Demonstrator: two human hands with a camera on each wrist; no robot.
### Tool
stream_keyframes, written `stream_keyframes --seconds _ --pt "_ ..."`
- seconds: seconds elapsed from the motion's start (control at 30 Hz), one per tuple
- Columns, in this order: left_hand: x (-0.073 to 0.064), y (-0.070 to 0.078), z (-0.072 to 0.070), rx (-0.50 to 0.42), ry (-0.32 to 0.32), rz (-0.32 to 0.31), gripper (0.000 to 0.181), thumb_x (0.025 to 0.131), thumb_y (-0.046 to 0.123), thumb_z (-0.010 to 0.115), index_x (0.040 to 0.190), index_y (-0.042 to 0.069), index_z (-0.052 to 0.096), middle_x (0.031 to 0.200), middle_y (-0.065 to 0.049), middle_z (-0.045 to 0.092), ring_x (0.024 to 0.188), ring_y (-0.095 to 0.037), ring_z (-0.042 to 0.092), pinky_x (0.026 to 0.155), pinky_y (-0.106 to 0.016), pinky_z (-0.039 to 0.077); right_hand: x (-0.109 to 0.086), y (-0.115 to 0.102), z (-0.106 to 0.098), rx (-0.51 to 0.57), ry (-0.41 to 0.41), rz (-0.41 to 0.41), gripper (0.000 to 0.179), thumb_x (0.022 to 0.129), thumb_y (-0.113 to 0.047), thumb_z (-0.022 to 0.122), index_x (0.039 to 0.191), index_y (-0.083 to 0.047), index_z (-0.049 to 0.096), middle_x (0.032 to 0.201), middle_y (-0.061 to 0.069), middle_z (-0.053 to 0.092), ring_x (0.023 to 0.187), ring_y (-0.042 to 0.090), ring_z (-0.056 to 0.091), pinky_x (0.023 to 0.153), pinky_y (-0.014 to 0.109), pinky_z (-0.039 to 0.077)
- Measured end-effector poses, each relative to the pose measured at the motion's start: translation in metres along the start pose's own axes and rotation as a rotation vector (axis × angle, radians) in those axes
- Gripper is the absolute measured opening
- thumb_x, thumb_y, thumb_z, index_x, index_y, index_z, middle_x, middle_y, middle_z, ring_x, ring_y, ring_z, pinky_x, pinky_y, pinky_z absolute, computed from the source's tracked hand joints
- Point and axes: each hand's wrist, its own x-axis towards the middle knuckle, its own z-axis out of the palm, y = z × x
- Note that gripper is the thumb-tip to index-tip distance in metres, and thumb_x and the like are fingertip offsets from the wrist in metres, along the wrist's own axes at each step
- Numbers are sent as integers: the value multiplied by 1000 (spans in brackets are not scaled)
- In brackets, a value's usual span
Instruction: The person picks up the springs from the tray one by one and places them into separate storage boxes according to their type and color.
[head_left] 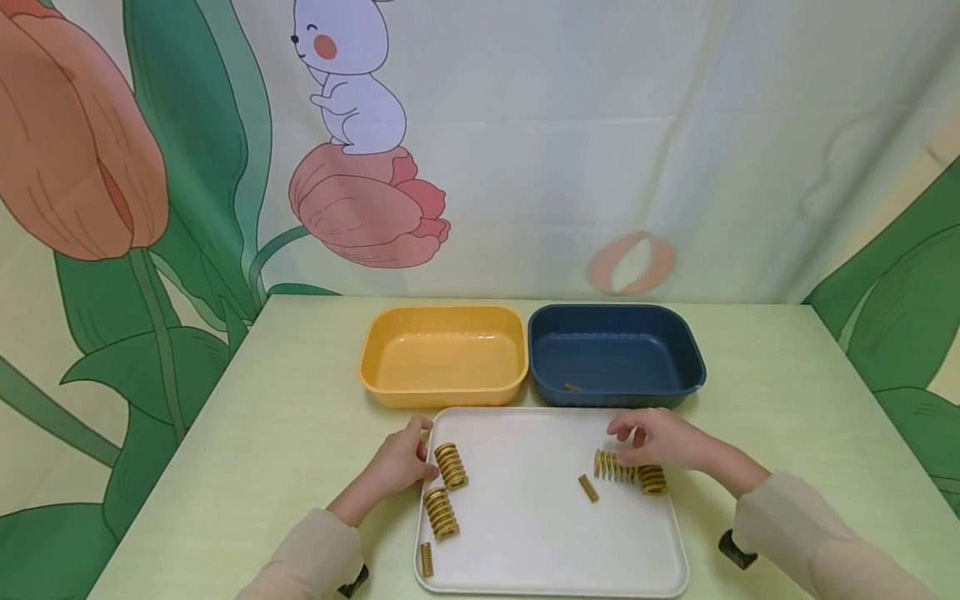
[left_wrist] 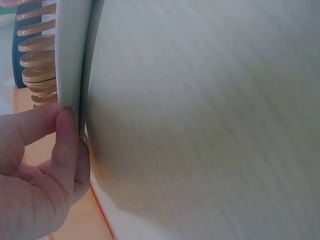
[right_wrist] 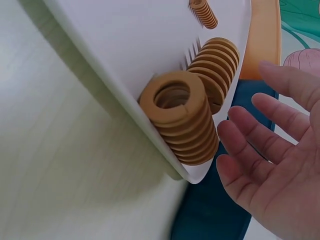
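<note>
My left hand (head_left: 399,458) pinches the left rim of a white tray (head_left: 536,517), thumb on the inner side and fingers outside in the left wrist view. Two large gold coil springs (head_left: 450,465) lie just inside that rim, with a small spring (head_left: 427,559) below them. Over the tray's upper right corner is my right hand (head_left: 662,439), its fingers spread and holding nothing in the right wrist view. Close by its fingers are a large spring (right_wrist: 216,67) on its side and another large spring (right_wrist: 187,122) against the tray edge. A second small spring (head_left: 588,488) lies left of these.
Behind the tray, a yellow bin (head_left: 442,398) and a dark blue bin (head_left: 622,400) stand side by side. One small spring (head_left: 572,387) lies in the blue bin. A printed curtain (head_left: 525,167) hangs behind the pale green table (head_left: 300,400).
</note>
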Motion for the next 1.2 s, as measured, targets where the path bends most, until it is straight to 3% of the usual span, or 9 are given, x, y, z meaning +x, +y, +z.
stream_keyframes --seconds 0.3,0.57,0.87,1.2 --pt "0 0 0 5 -1 5 62 69 -3 69 122 -1 37 72 -5 46 57 -13 45 50 -23 39 -3 1 4 -42 19 -45 35 74 -18 68 104 -1 59 92 8 60 72 9 52 63 21 44" --pt "0 2 -1 6 -3 -3 62 70 -3 68 123 -1 37 72 -6 46 57 -14 45 49 -23 40 -4 -7 11 -96 29 24 36 72 -16 71 103 -3 60 90 2 59 72 10 50 63 22 43" --pt "0 2 -1 13 -2 0 61 69 -3 68 123 0 38 70 -5 46 57 -14 45 50 -23 39 -6 -5 18 -138 56 4 35 71 -16 71 102 -5 61 88 -1 59 72 9 49 65 22 44" --pt "0 1 0 11 -3 -2 62 69 -3 69 123 0 38 71 -5 46 57 -14 45 50 -23 39 -11 -6 25 -310 178 -25 33 66 -19 75 96 -9 65 86 -2 63 78 14 50 70 32 41"
